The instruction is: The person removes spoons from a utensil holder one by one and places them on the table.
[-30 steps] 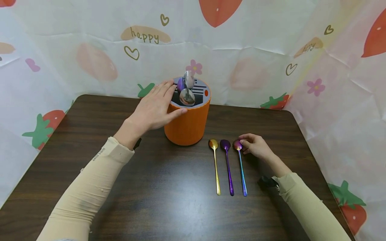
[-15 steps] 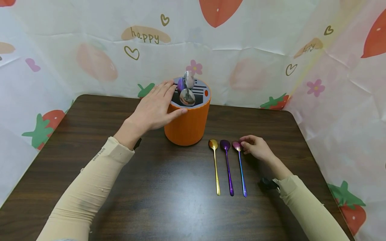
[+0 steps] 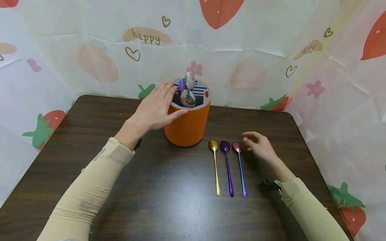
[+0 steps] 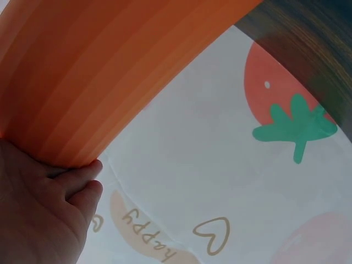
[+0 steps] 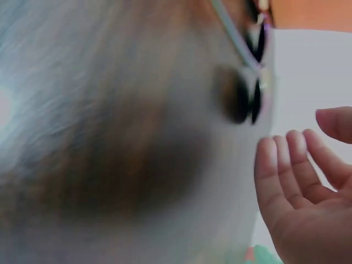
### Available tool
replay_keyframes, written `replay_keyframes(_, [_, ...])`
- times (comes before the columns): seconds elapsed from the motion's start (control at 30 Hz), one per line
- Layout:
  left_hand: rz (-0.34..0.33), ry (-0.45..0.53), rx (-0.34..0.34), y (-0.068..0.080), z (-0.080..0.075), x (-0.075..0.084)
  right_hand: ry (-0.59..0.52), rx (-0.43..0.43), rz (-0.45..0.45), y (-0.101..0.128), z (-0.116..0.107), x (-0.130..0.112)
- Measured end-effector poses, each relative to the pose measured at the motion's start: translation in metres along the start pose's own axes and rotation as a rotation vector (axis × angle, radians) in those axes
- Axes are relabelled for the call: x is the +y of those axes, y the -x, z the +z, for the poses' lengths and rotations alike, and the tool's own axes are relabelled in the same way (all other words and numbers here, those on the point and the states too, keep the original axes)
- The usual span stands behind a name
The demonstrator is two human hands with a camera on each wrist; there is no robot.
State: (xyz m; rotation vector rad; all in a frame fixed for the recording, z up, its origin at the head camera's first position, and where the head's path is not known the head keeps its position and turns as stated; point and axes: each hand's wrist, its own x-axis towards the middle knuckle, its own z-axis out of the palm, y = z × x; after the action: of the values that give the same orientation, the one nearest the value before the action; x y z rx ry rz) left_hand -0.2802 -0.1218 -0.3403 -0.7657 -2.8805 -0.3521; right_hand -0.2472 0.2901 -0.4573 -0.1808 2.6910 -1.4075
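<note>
The right hand point(image 3: 258, 146) is nearer, its fingers relaxed and empty; at eight o'clock from them, on the worktop point(image 3: 169, 201), lies the pink-blue spoon's point(image 3: 236, 146) bowl, handle toward six. The left hand point(image 3: 155, 109), fingers extended, touches the orange container point(image 3: 188, 129).

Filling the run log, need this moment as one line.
left hand: rests on orange holder | right hand: holds nothing, beside pink-blue spoon | table: gold spoon, purple spoon, pink-blue spoon in row

A gold spoon point(image 3: 215, 164), purple spoon point(image 3: 228, 164) and pink-blue spoon point(image 3: 240, 164) lie roughly parallel near orange holder point(image 3: 188, 129).
</note>
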Motion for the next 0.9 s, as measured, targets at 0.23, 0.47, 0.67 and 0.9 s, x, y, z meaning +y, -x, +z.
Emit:
replay_keyframes(0.23, [0.003, -0.002, 0.008, 0.001, 0.001, 0.000, -0.113, 0.176, -0.175, 0.000, -0.004, -0.031])
replay_keyframes(0.47, [0.007, -0.004, 0.013, 0.001, 0.001, -0.001, -0.226, 0.276, -0.380, -0.003, -0.007, -0.074])
replay_keyframes(0.67, [0.008, -0.014, 0.015, 0.000, 0.002, -0.001, -0.259, 0.291, -0.498, -0.005, -0.003, -0.107])
replay_keyframes(0.9, [0.002, -0.019, 0.009, 0.000, 0.001, -0.001, -0.299, 0.225, -0.608, -0.009, 0.010, -0.147])
